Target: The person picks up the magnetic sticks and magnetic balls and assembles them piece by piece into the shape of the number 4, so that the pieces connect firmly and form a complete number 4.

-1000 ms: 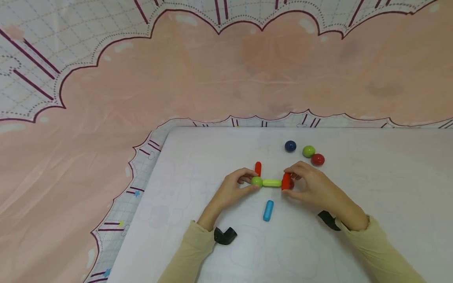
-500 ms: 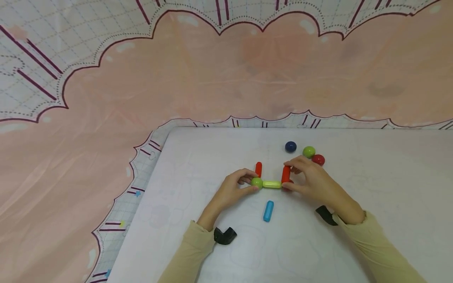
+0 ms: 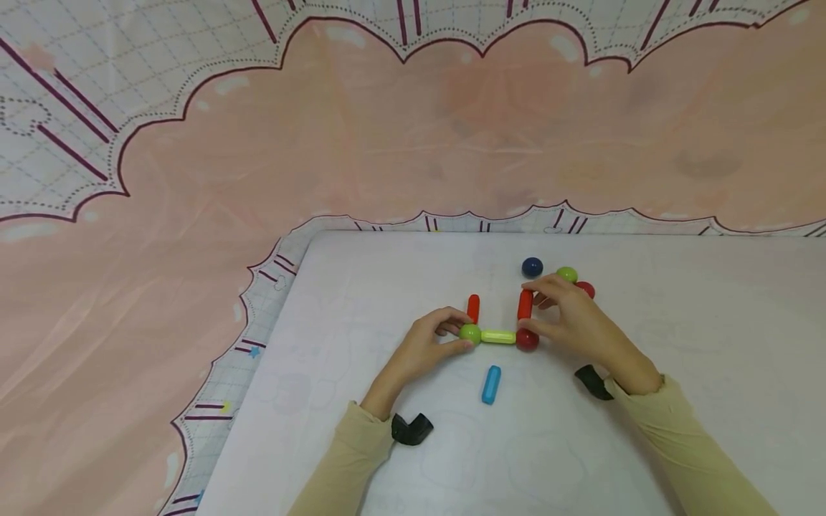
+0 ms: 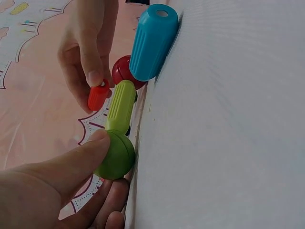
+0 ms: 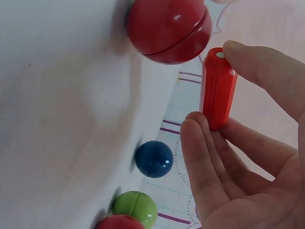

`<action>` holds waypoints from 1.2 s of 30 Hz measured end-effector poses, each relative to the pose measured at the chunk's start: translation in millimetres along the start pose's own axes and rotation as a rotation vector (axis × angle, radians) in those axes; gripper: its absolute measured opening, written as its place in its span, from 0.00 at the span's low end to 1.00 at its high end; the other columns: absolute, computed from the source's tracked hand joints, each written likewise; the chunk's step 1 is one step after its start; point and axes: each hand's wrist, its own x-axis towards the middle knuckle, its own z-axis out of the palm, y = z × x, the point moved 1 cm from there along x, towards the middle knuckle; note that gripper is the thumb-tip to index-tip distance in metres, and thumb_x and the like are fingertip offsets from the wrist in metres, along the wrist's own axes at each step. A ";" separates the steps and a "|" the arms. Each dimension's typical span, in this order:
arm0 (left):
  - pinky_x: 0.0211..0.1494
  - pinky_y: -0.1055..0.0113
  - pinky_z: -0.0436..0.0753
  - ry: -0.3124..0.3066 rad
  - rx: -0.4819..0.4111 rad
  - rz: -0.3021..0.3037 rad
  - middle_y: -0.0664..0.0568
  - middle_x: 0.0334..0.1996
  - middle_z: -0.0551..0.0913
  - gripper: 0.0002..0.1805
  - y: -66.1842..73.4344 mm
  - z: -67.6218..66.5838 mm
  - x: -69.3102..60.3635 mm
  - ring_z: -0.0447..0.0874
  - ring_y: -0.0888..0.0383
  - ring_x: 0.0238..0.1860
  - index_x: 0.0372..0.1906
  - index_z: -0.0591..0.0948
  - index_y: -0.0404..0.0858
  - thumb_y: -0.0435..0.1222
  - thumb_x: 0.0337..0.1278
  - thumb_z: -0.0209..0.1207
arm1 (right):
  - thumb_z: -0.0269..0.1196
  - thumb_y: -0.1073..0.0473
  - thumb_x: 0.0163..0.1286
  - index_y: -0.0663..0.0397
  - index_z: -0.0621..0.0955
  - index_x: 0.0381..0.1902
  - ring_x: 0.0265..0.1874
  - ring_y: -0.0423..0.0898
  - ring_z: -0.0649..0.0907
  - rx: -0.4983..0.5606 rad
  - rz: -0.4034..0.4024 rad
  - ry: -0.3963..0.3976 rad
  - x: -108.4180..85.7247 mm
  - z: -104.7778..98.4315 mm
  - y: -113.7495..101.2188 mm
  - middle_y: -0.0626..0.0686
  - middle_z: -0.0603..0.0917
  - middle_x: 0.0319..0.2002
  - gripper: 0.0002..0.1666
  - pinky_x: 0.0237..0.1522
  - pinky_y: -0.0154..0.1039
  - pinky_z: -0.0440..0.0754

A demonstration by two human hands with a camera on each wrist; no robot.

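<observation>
My left hand (image 3: 429, 342) pinches a green ball (image 3: 470, 335) between thumb and fingers. A yellow-green rod (image 3: 498, 337) runs from that ball to a red ball (image 3: 527, 340), touching both. My right hand (image 3: 577, 319) holds a red rod (image 5: 218, 90) lengthwise, thumb at one end and fingertips at the other. In the right wrist view a pale dot shows in its thumb end, close to the red ball with a small gap. Another red rod (image 3: 474, 308) extends from behind the green ball, its near end hidden by the left fingers. Nearer me lies a blue rod (image 3: 491, 385).
Beyond the right hand sit a dark blue ball (image 3: 532, 267), a second green ball (image 3: 567, 274) and a second red ball (image 3: 585, 289), the last partly hidden. All rest on a white board (image 3: 361, 279) over a patterned pink cloth (image 3: 413, 136).
My right hand has moved away from me with the red rod, from over the red ball to beyond it, uncovering that ball. The left hand keeps its place on the green ball.
</observation>
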 end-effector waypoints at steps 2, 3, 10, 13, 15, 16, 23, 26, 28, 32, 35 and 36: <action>0.57 0.65 0.77 0.000 0.000 -0.001 0.54 0.49 0.84 0.20 0.1 0.0 -0.2 0.81 0.60 0.48 0.54 0.80 0.41 0.37 0.57 0.69 | 0.74 0.61 0.59 0.65 0.76 0.61 0.47 0.55 0.83 0.005 0.003 -0.002 0.7 0.1 1.3 0.59 0.78 0.52 0.33 0.49 0.51 0.85; 0.57 0.65 0.77 0.000 -0.001 -0.001 0.54 0.49 0.84 0.20 0.2 0.0 -0.2 0.81 0.60 0.48 0.54 0.80 0.41 0.37 0.57 0.69 | 0.74 0.61 0.59 0.66 0.76 0.61 0.47 0.55 0.83 0.007 0.006 -0.003 0.9 0.3 2.1 0.59 0.78 0.52 0.33 0.49 0.51 0.85; 0.58 0.64 0.77 0.003 0.000 -0.002 0.54 0.48 0.84 0.20 1.1 0.5 -0.4 0.81 0.59 0.48 0.54 0.81 0.41 0.37 0.57 0.69 | 0.73 0.60 0.61 0.65 0.75 0.62 0.47 0.56 0.82 0.007 0.025 -0.019 0.4 1.4 7.6 0.60 0.78 0.53 0.33 0.50 0.52 0.84; 0.58 0.65 0.77 0.002 -0.005 -0.008 0.54 0.48 0.84 0.20 1.0 0.7 -0.3 0.81 0.59 0.48 0.54 0.81 0.41 0.36 0.57 0.69 | 0.72 0.60 0.62 0.65 0.75 0.62 0.47 0.55 0.82 0.001 0.036 -0.027 0.7 2.4 10.8 0.60 0.77 0.53 0.33 0.50 0.52 0.84; 0.58 0.65 0.77 0.000 -0.005 -0.011 0.54 0.48 0.84 0.20 0.8 0.9 -0.2 0.81 0.60 0.48 0.54 0.81 0.41 0.36 0.57 0.69 | 0.71 0.60 0.62 0.65 0.75 0.63 0.48 0.54 0.82 -0.007 0.048 -0.036 0.8 3.1 12.9 0.59 0.77 0.54 0.33 0.50 0.51 0.84; 0.58 0.64 0.77 0.000 -0.001 -0.010 0.54 0.48 0.84 0.20 0.9 0.9 -0.3 0.81 0.59 0.48 0.54 0.81 0.41 0.37 0.57 0.69 | 0.71 0.60 0.62 0.65 0.75 0.63 0.48 0.54 0.81 -0.007 0.052 -0.040 0.8 3.7 13.6 0.60 0.77 0.54 0.33 0.50 0.51 0.84; 0.58 0.65 0.76 0.004 0.011 -0.017 0.55 0.48 0.84 0.20 0.9 0.8 -0.1 0.80 0.60 0.49 0.54 0.81 0.42 0.38 0.57 0.69 | 0.70 0.59 0.63 0.67 0.76 0.62 0.48 0.56 0.80 -0.036 0.037 -0.049 0.9 5.5 16.9 0.61 0.78 0.51 0.31 0.51 0.53 0.84; 0.58 0.65 0.76 0.005 0.011 -0.019 0.55 0.49 0.84 0.20 1.2 0.7 -0.2 0.80 0.60 0.49 0.54 0.81 0.42 0.37 0.57 0.69 | 0.70 0.58 0.64 0.67 0.76 0.62 0.48 0.56 0.80 -0.042 0.041 -0.063 1.6 5.5 17.3 0.61 0.78 0.51 0.31 0.51 0.53 0.83; 0.58 0.65 0.77 0.003 0.010 -0.018 0.55 0.49 0.84 0.20 1.5 0.9 -0.2 0.80 0.60 0.49 0.55 0.81 0.42 0.38 0.57 0.69 | 0.70 0.58 0.64 0.67 0.76 0.62 0.48 0.56 0.80 -0.045 0.040 -0.074 2.2 5.3 18.0 0.62 0.78 0.51 0.31 0.51 0.53 0.83; 0.59 0.64 0.77 0.000 0.012 -0.017 0.55 0.49 0.84 0.20 1.9 1.0 0.0 0.80 0.60 0.49 0.55 0.80 0.42 0.38 0.57 0.69 | 0.71 0.59 0.63 0.67 0.76 0.62 0.47 0.55 0.80 -0.051 0.044 -0.095 3.6 3.5 19.8 0.61 0.78 0.51 0.32 0.51 0.53 0.83; 0.59 0.64 0.77 0.002 0.014 -0.019 0.55 0.49 0.83 0.20 1.7 0.9 0.2 0.80 0.60 0.49 0.55 0.80 0.42 0.38 0.57 0.69 | 0.72 0.59 0.62 0.67 0.76 0.62 0.47 0.55 0.81 -0.044 0.040 -0.112 5.4 2.1 20.7 0.60 0.79 0.49 0.33 0.51 0.53 0.83; 0.59 0.64 0.77 0.003 0.014 -0.019 0.55 0.49 0.83 0.20 1.5 0.9 0.4 0.80 0.60 0.49 0.55 0.81 0.43 0.38 0.57 0.69 | 0.72 0.59 0.62 0.68 0.76 0.61 0.47 0.55 0.81 -0.040 0.037 -0.116 6.0 1.7 21.0 0.60 0.79 0.48 0.33 0.51 0.52 0.83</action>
